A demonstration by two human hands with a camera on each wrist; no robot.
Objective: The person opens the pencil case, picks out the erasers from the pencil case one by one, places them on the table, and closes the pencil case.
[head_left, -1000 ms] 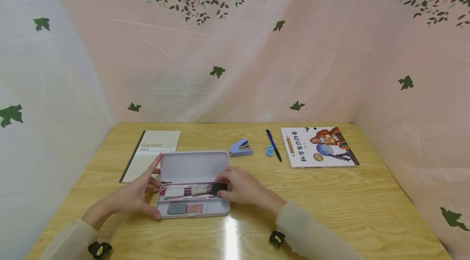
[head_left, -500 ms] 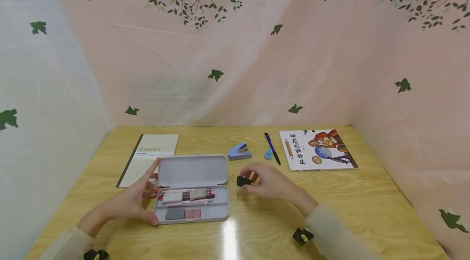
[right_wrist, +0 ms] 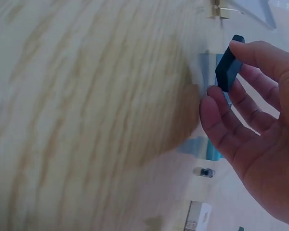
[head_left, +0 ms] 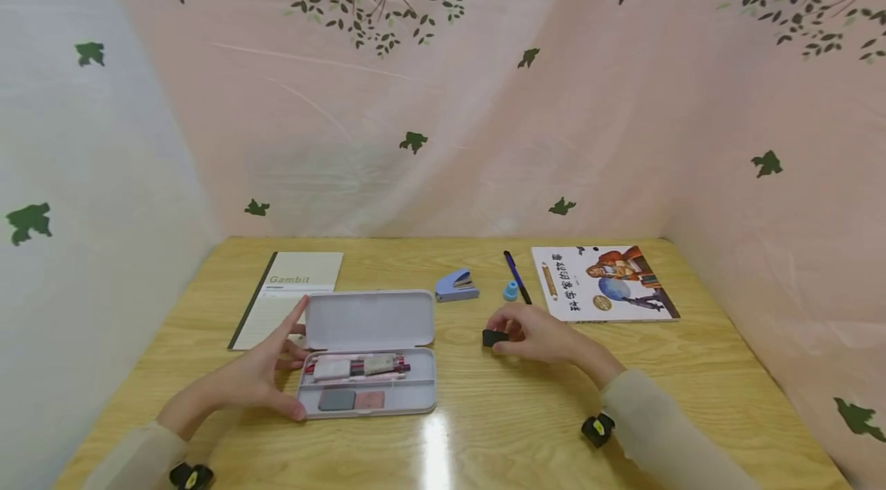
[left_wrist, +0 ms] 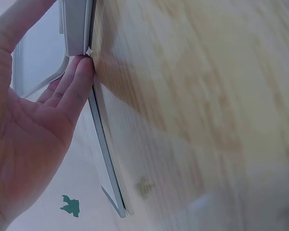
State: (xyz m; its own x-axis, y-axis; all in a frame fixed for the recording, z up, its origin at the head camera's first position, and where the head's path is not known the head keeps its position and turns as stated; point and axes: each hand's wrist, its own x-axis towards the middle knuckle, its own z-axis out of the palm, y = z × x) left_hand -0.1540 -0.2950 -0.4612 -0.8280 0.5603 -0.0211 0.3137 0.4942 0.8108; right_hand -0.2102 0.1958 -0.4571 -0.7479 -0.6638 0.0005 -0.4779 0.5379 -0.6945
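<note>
Right of the pale-grey rectangular case the outspread left hand touches, the right hand pinches a small black block.

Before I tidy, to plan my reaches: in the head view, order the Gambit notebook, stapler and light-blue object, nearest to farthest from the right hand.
1. Light-blue object: just beyond the right hand.
2. Stapler: beyond, to its left.
3. Gambit notebook: well to its left.
</note>
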